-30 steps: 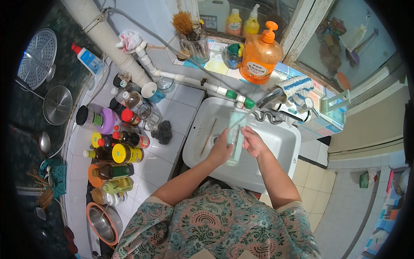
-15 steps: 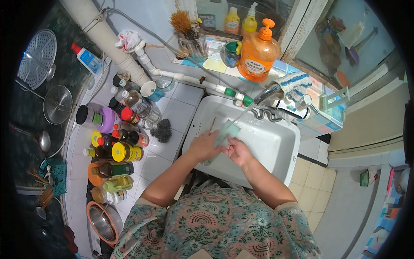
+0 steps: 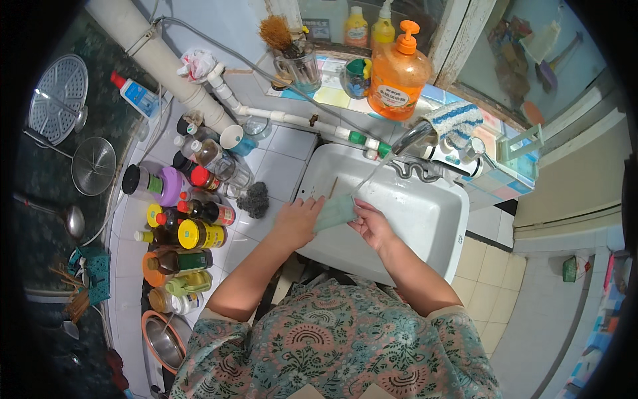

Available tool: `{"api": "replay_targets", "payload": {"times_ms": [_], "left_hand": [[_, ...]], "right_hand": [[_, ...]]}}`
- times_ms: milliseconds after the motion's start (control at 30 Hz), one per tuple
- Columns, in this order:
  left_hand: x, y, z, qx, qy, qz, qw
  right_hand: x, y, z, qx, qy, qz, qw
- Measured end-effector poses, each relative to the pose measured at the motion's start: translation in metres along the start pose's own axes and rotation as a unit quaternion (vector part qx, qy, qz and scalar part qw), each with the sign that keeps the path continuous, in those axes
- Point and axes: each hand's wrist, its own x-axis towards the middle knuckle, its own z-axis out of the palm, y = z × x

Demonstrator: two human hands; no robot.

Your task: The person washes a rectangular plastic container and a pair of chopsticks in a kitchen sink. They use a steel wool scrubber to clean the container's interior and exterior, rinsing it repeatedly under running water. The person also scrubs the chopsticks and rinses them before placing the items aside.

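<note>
A pale green, roughly rectangular object, whose exact kind I cannot make out, is held between my two hands over the near left part of the white sink. My left hand grips its left end, with the thumb side hidden. At its right end, the fingers of my right hand pinch the edge. A thin stream of water runs from the metal faucet toward the object's upper right corner. Near my left fingers, a thin brown strip shows inside the sink.
Left of the sink, a dark scouring pad lies on the tiled counter, beside several bottles and jars. An orange pump bottle stands on the ledge behind. A striped cloth drapes over the faucet.
My hands have moved apart, the left one shifting left and the right one slightly right. The green object has turned from steeply slanted to more nearly level.
</note>
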Motion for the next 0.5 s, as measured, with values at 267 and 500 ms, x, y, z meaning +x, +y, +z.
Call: {"api": "replay_targets", "payload": {"times_ms": [267,500], "left_hand": [[-0.003,-0.014,0.006,-0.040,0.062,0.033,0.997],[-0.001,-0.024,0.024,-0.070,0.105,0.047,0.991]], "right_hand": [[-0.013,-0.013,0.011,-0.119,0.003,-0.077,0.990],[-0.019,-0.015,0.012,-0.160,-0.017,-0.101,0.982]]}}
